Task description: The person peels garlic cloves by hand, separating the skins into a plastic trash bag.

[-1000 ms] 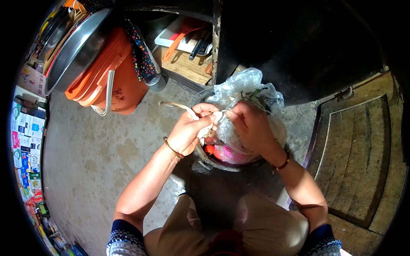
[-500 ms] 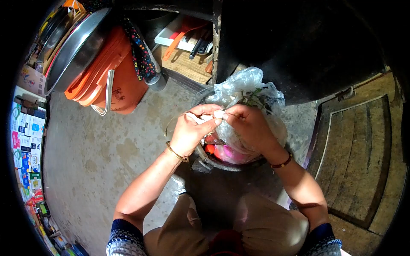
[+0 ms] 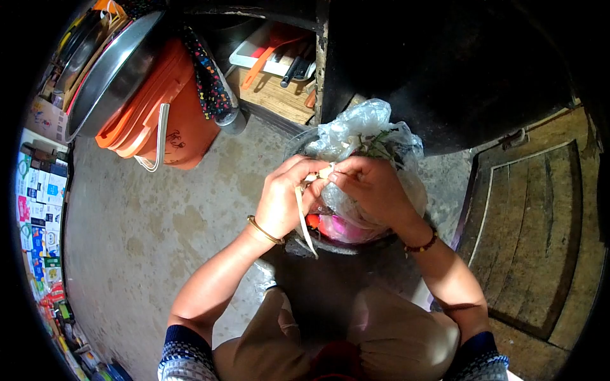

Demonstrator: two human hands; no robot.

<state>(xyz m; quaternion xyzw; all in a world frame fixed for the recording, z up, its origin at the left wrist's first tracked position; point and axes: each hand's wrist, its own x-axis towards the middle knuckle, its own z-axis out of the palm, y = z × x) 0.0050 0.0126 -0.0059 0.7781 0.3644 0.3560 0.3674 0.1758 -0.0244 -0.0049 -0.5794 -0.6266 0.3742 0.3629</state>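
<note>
My left hand (image 3: 283, 193) is closed around a pale head of garlic (image 3: 324, 172), mostly hidden by the fingers. Its long, dry stalk (image 3: 304, 219) hangs from that hand toward my knees. Thumb and forefinger of my right hand (image 3: 365, 184) pinch the garlic's exposed end, meeting the left fingertips. Just beneath both hands stands a round bin lined with a clear plastic bag (image 3: 362, 119). Inside the bag are green leafy scraps (image 3: 376, 146), a bright pink item (image 3: 343, 228) and a small red one (image 3: 312, 220).
At the left stand an orange bucket (image 3: 190, 127) and a large metal basin (image 3: 114, 70). A low wooden shelf (image 3: 267, 95) holds a white tray with an orange utensil (image 3: 257, 71) and black-handled tools. To the right is a wooden panel (image 3: 527, 235). Concrete floor (image 3: 140, 241) lies around.
My left hand has turned over, its back now facing up, and the long stalk now dangles below it. My right hand stays almost in place, still pinching.
</note>
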